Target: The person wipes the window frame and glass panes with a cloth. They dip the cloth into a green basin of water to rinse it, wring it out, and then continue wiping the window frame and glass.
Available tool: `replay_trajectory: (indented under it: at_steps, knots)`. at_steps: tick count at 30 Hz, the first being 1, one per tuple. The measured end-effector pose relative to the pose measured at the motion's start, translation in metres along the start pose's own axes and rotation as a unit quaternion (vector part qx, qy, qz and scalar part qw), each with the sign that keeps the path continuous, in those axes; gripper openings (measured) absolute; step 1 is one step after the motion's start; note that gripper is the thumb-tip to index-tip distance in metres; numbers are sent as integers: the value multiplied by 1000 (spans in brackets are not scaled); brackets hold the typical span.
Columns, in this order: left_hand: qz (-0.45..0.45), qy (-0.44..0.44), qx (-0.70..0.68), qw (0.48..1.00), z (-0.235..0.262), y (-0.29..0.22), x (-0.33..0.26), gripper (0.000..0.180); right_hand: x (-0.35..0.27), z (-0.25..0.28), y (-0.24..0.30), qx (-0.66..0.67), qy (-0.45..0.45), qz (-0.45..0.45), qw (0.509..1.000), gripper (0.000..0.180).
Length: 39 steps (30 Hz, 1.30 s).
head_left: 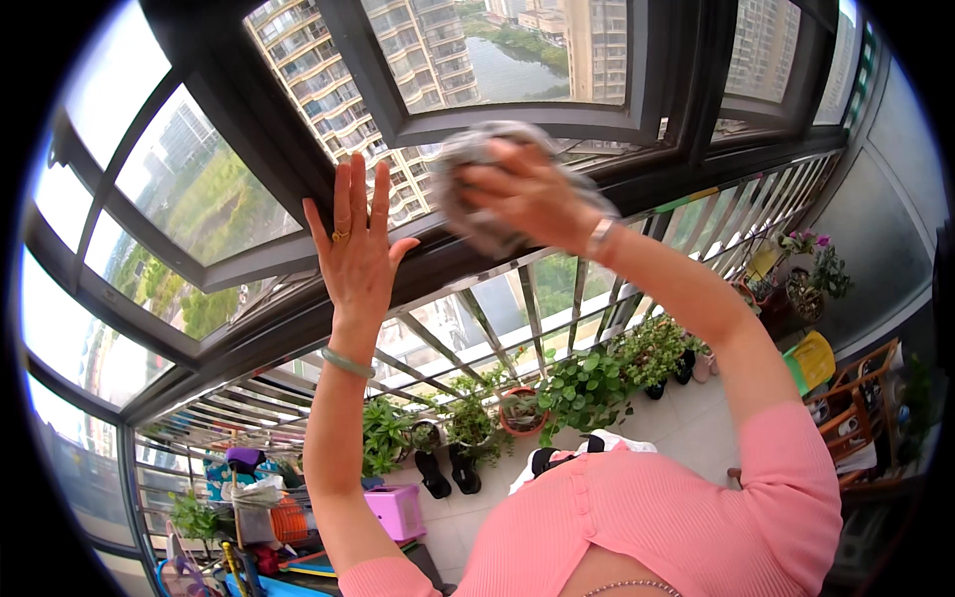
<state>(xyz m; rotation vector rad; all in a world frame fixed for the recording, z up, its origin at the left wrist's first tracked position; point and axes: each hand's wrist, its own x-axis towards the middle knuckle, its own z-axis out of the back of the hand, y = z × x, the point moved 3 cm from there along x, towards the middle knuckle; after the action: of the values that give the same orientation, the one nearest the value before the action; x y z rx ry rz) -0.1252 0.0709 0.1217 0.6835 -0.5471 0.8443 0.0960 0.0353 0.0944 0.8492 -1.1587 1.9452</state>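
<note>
A crumpled grey cloth (463, 194) is pressed under my right hand (527, 194) on the dark window frame (637, 189), below a tilted-out window pane. The cloth and the fingers are blurred by motion. To the left, my left hand (358, 224) is raised with its fingers stretched up and the thumb apart, next to the dark upright post (269, 109) of the frame. It holds nothing; whether the palm touches the frame I cannot tell. A ring is on one finger and a pale green bangle (348, 362) on the left wrist.
Under the window runs a metal railing (532, 303). Potted plants (587, 388) and black slippers (448, 473) stand along its foot. A purple stool (396, 509) is at the lower left, beside an orange basket (288, 519). At the right are a yellow-green chair (811, 363) and a wooden shoe rack (856, 408).
</note>
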Motion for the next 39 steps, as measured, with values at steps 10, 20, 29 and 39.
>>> replay_trajectory:
  at_steps: [10, 20, 29, 39]
  knots:
    - [-4, -22, 20, 1000, -5, 9, -7, 117, -46, 37, -72, -61, -26, -143, 988, 30]
    - [0, -15, -5, 1000, -5, 6, -2, 115, 41, -13, 12, 2, -31, -39, 999, 30]
    - [-11, -37, 6, 999, -7, 8, -9, 110, -46, 55, -115, -103, -48, -196, 974, 40]
    - [-71, -97, -108, 987, -24, -20, -46, 28, -12, 21, -66, -34, -89, -221, 971, 33]
